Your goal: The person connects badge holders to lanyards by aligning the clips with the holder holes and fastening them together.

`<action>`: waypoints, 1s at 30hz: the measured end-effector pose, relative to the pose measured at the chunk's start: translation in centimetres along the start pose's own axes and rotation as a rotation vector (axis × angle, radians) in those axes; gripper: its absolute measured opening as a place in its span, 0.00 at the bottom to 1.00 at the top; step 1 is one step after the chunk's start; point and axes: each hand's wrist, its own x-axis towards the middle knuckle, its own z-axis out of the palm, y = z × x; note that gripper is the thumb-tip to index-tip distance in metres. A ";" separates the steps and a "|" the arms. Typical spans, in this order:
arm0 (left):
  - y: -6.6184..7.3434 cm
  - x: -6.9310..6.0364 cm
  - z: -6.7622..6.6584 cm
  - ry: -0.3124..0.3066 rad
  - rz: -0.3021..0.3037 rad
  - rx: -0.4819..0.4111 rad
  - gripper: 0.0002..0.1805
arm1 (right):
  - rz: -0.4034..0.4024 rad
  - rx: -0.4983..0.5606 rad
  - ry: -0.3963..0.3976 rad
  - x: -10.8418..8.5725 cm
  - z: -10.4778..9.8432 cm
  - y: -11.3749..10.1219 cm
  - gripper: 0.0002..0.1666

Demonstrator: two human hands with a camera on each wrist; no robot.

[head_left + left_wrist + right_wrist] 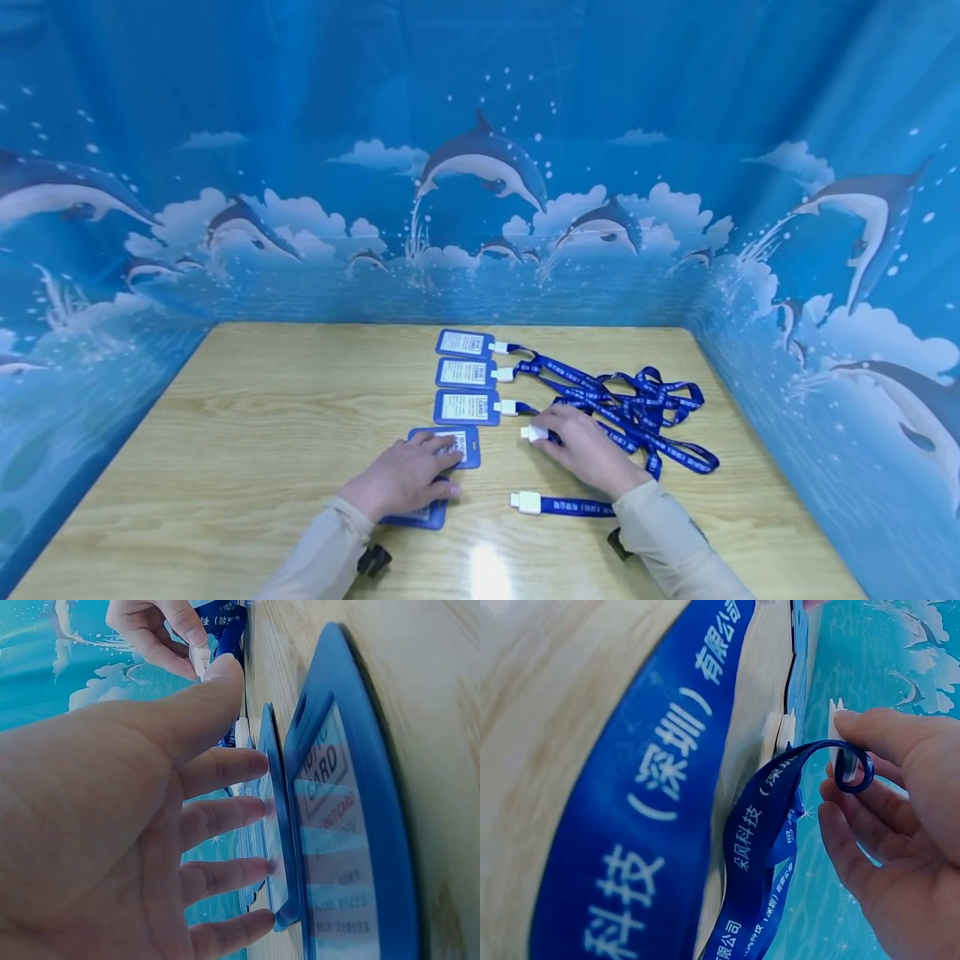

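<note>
In the head view, the left hand (pixel 405 473) is laid with extended fingers on a blue card holder (pixel 471 450) on the desk (pixel 300 392); a second holder (pixel 426 517) is partly covered by it. A white clip (pixel 536 433), apart from the first holder, is pinched by the right hand (pixel 581 444). Three holders (pixel 465 373) are joined to lanyards (pixel 573 375) beyond.

In the left-wrist view, straight, parted fingers are shown.

In the right-wrist view, the clip is gripped by thumb and fingers, its blue strap (pixel 751 825) curled alongside.
</note>
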 end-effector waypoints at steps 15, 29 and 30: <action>0.1 0.1 0.0 0.000 -0.008 -0.012 0.36 | -0.019 -0.003 -0.002 0.6 0.5 -0.1 0.18; 0.1 0.0 0.2 0.003 0.001 -0.020 0.36 | -0.035 0.010 0.005 0.8 0.8 -0.3 0.18; 0.2 0.0 0.2 0.001 0.001 -0.023 0.36 | -0.038 0.008 0.004 0.8 0.9 -0.4 0.18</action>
